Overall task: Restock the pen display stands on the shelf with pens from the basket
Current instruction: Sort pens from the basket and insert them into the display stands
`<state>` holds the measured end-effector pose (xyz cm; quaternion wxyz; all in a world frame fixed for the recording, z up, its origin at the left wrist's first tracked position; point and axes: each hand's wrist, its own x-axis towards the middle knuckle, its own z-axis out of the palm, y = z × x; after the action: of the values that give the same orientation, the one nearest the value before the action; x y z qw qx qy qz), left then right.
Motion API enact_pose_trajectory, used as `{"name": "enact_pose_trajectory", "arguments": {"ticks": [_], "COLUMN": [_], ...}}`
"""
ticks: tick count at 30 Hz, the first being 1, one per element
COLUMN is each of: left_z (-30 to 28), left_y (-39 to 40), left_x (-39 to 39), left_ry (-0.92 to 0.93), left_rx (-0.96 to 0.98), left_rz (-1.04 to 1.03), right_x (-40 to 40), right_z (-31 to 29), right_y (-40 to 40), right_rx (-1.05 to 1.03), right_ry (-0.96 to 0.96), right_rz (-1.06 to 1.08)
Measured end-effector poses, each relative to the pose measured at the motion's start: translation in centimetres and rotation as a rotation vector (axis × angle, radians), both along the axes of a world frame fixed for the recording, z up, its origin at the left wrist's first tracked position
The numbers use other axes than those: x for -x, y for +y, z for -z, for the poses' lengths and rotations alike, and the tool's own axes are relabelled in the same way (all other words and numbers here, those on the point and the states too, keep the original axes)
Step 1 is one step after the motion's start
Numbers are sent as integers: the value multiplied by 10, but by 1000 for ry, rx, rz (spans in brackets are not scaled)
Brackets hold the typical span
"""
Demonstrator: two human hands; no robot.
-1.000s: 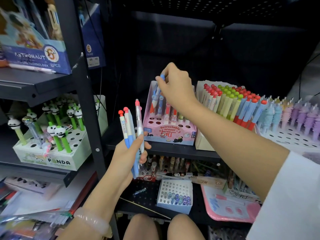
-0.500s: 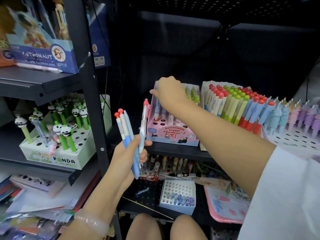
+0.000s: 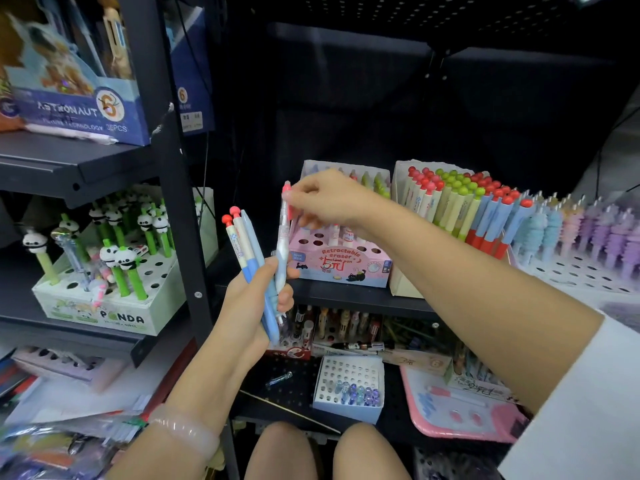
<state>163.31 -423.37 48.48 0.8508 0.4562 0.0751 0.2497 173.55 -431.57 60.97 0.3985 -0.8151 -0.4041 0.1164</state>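
Left hand [image 3: 256, 299] gripping a bunch of pens [image 3: 258, 268] upright in front of the shelf [image 3: 346, 296]: two with red caps, a plain blue one, and a pink-topped pen [image 3: 283, 247] on the right of the bunch. Right hand [image 3: 329, 202] reaching across from the right, fingertips pinching the pink top of that pen, while its lower end sits in the left hand's grip. Pale bracelet [image 3: 187, 433] on the left wrist, white sleeve [image 3: 581, 410] on the right arm.

Just behind the right hand, pink stand [image 3: 341, 263] on the shelf, marked "Retractable eraser", with several open holes at the front left and a few pens at the back, partly hidden by the hand and forearm. Right of it, touching or nearly so, cream stand [image 3: 401, 285] packed with red- and green-capped pens. Further right, rows of blue and purple ridged pens [image 3: 588, 233] on a white perforated tray.

Beyond the black upright [image 3: 180, 202] to the left, panda stand [image 3: 104, 306] with green panda-topped pens. Above that, astronaut box [image 3: 79, 109] on an upper shelf.

Below the pink stand, white box [image 3: 349, 386] with a few purple and blue pieces, and a pink tray [image 3: 464, 410] to its right. Knees [image 3: 325, 452] at the bottom edge. Basket not identifiable.
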Motion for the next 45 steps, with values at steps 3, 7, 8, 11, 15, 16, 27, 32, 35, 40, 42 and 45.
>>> {"name": "enact_pose_trajectory", "arguments": {"ticks": [3,7,8,11,15,16,27,32,35,40,42,45], "left_z": [-3,-5,-5,-3,-4,-5,-3,-4,-6,-13,-19,-23], "left_y": [-9,-17,-18,-22,-26,-26,-14,-11,-10,-17,-22,-31], "left_x": [-3,-5,-6,-7,-8,-9,0,3,4,4,3,0], "left_ry": [-11,40,51,78,100,98,109,81,80,29,28,42], "left_rx": [-19,-53,-65,-111,-157,-153,-170,-180,-215,-106,-46,-58], "left_rz": [35,45,47,44,19,8,-62,-70,-74,-76,-46,40], "right_x": [-4,-15,-18,-25,-20,-19,-19,-19,-17,-2,4,3], "right_z": [4,-3,-4,0,9,11,19,20,18,26,33,43], "right_y": [-10,-30,-38,-57,-55,-49,0,5,0,-22,-32,-49], "right_rx": [-94,-401,-456,-500,-467,-433,118,325,434,49,55,207], "right_ry": [117,16,-77,-323,-353,-386,-739,-801,-823,-857,-1019,-1170], "right_rz": [-15,186,250,374,324,304,410,506,492,297,-27,-249]}}
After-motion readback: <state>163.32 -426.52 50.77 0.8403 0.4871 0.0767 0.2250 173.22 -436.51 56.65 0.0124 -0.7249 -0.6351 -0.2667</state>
